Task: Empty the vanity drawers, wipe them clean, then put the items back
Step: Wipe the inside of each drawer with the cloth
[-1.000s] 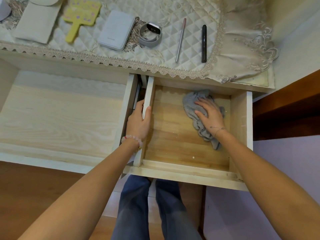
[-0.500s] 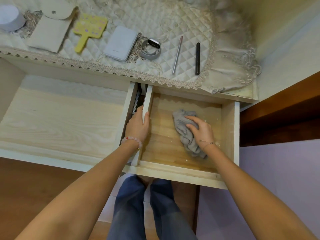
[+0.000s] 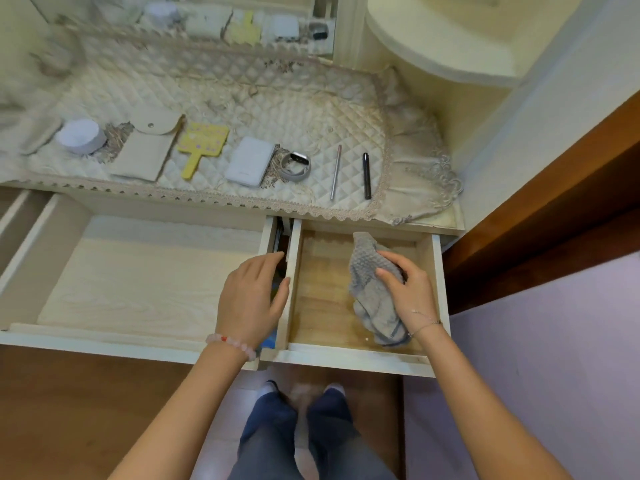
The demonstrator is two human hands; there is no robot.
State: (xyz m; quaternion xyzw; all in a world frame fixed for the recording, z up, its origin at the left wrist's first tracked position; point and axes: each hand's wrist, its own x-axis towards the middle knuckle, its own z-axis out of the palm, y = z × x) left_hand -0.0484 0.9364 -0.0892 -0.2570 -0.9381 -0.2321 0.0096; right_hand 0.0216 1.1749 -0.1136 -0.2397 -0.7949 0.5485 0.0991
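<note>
Two vanity drawers stand pulled out with nothing in them: a small right drawer [image 3: 346,361] and a wide middle drawer [image 3: 138,289]. My right hand [image 3: 410,289] is shut on a grey knobbly cloth [image 3: 367,271], held bunched over the right half of the small drawer's wooden floor. My left hand [image 3: 247,299] hovers open over that drawer's left wall, thumb beside the wall, fingers over the gap between the drawers. The emptied items lie in a row on the quilted vanity cover [image 3: 242,98].
On the cover, left to right: white round jar [image 3: 81,136], beige pouch [image 3: 145,147], yellow hand mirror [image 3: 201,143], white power bank [image 3: 249,161], grey wristband [image 3: 294,166], pink pen [image 3: 335,171], black pen [image 3: 366,174]. A third drawer [image 3: 14,220] shows at far left. A brown wooden panel borders the right.
My left hand has let go of the drawer's left wall and opened. My right hand has gathered the cloth and lifted it. The view has tilted up, showing more of the vanity top.
</note>
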